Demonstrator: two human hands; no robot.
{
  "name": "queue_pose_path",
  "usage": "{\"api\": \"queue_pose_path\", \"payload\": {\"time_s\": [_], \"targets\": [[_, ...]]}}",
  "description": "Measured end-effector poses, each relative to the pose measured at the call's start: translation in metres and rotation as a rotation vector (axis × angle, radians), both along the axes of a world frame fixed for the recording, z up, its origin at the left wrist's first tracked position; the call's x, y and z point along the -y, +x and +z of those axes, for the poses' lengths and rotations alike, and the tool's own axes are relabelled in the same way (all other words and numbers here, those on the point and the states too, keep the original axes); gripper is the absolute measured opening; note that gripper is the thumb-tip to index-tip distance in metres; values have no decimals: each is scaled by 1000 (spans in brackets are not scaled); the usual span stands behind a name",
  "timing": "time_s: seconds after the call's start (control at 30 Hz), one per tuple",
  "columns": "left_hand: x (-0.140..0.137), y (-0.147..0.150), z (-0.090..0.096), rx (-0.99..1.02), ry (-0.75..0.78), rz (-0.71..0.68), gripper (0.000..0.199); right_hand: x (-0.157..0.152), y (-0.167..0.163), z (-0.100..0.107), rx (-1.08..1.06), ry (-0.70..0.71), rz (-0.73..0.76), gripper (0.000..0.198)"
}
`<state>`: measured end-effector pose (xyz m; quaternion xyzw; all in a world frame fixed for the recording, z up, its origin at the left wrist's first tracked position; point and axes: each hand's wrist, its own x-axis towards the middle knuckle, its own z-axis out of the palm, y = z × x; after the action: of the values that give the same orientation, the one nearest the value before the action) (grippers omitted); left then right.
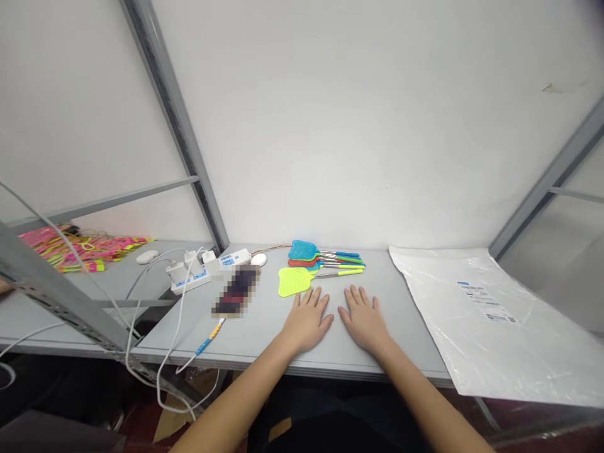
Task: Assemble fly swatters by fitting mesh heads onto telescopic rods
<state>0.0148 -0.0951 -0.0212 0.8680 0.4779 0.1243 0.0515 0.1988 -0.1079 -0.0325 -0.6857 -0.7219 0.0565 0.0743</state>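
Both my hands rest palm down on the grey tabletop (396,308), fingers stretched out and holding nothing. My left hand (307,321) lies just in front of a yellow-green fly swatter (295,281), its fingertips close to the swatter's head. My right hand (364,318) lies beside it, below the swatter handles. Behind the yellow-green one, several more fly swatters lie in an overlapping stack, with a blue swatter (303,250) at the back and a red swatter (297,263) partly covered. Their handles point right.
A large white plastic mailing bag (509,340) with a label covers the table's right side. To the left lie a blurred-out phone-like object (236,292), a power strip (191,279) with chargers, and loose white cables (177,327). Colourful packets (89,248) sit beyond the metal post (177,119).
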Motion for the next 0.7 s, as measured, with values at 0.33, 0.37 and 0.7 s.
{"api": "queue_pose_path", "payload": {"time_s": [0.33,0.37,0.7], "targets": [[9,2,11,26,52,23,49,-2,-1,-3,-6,-6,14,63],[10,1,10,14,45,17,49,-2,-1,-2,-7,-5,18,63],[5,-7,3,-37,-54,-153,60,1,6,-3,-25,-25,63,76]]}}
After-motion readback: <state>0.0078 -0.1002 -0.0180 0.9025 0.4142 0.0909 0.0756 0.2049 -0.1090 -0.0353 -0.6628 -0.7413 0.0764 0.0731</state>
